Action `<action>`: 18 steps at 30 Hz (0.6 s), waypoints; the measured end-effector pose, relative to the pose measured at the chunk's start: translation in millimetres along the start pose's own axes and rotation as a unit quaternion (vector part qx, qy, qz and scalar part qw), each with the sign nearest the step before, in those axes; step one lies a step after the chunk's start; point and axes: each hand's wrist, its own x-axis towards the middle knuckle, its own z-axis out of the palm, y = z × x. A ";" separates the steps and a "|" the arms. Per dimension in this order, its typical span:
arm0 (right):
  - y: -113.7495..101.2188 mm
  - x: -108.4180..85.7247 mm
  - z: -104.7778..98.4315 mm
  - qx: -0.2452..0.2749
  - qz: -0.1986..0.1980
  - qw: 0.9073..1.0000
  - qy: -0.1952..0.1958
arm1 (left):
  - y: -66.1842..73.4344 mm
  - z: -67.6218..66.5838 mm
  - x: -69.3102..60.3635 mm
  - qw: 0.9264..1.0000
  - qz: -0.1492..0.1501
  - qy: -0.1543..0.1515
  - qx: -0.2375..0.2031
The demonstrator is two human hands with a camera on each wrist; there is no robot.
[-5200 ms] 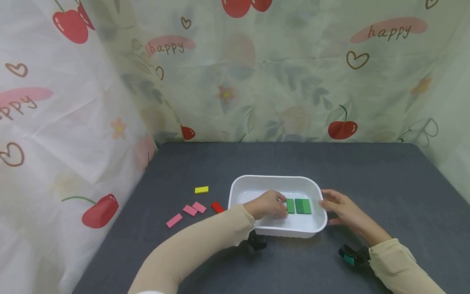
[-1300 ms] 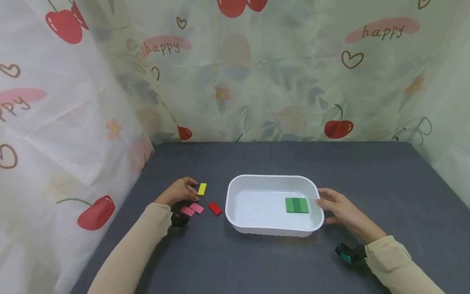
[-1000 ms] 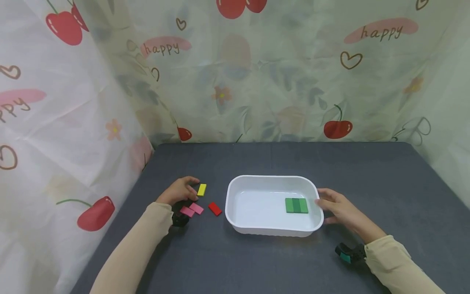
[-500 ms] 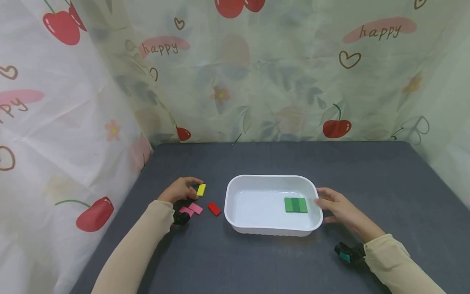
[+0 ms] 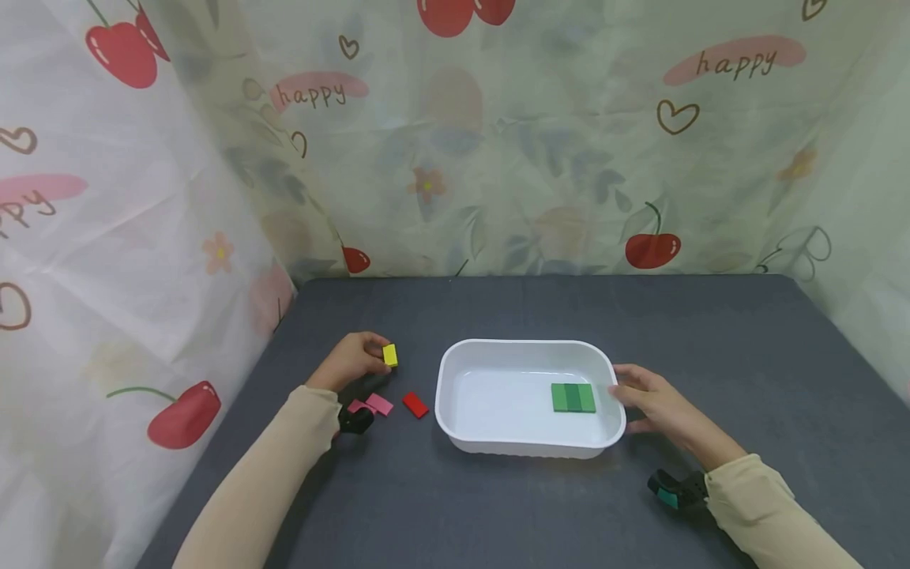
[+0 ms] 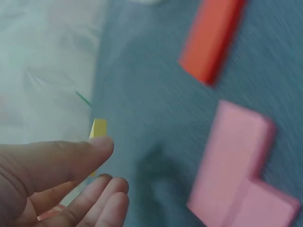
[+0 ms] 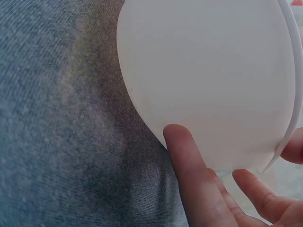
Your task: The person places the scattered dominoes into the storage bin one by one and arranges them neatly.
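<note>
Between the thumb and fingers of my left hand a small yellow block is pinched, tilted up at the table's left. In the left wrist view the thumb covers much of the yellow block. My right hand holds the right end of a white plastic tub, thumb at the rim and fingers against the outer wall. The right wrist view shows fingertips touching the tub's wall. Inside the tub, green blocks lie flat side by side, a darker one in the middle.
A red block lies between the left hand and the tub. Pink blocks lie close together by the left wrist, partly hidden by the black wrist camera. A patterned curtain hangs behind the dark table.
Earlier the left hand was in the tub at the green blocks, which now sit together. It moved left to the yellow block and has lifted it. The right hand stays at the tub.
</note>
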 end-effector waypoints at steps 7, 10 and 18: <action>-0.8 -1.2 0.7 0.001 -0.003 1.000 0.003 | 40.6 -0.1 -17.8 0.998 0.039 0.023 -0.048; -1.1 -1.4 1.4 0.001 -0.003 1.000 0.006 | 61.6 2.1 -27.6 0.996 0.065 0.017 -0.061; -1.5 -1.6 3.1 -0.001 0.005 1.000 0.009 | 97.4 34.3 -52.4 0.990 0.111 -0.010 -0.081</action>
